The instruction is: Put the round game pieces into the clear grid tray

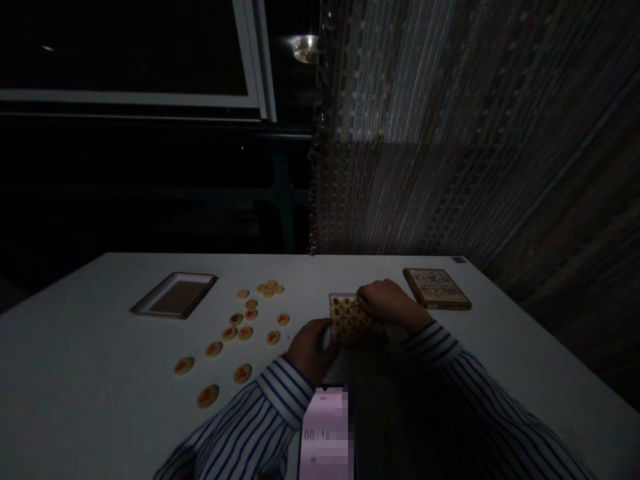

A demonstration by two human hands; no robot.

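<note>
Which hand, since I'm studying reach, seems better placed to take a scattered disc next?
Probably the left hand: the scattered discs lie on its side, while the right hand is over the packed discs.

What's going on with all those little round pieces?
Someone's left hand is at the left edge of a small box filled with black-marked pieces, and their right hand is over its right side. Loose pieces, many with red marks, lie on the white table.

Left hand (311,348) and right hand (391,304) seemingly touch boxed discs (345,313).
</note>
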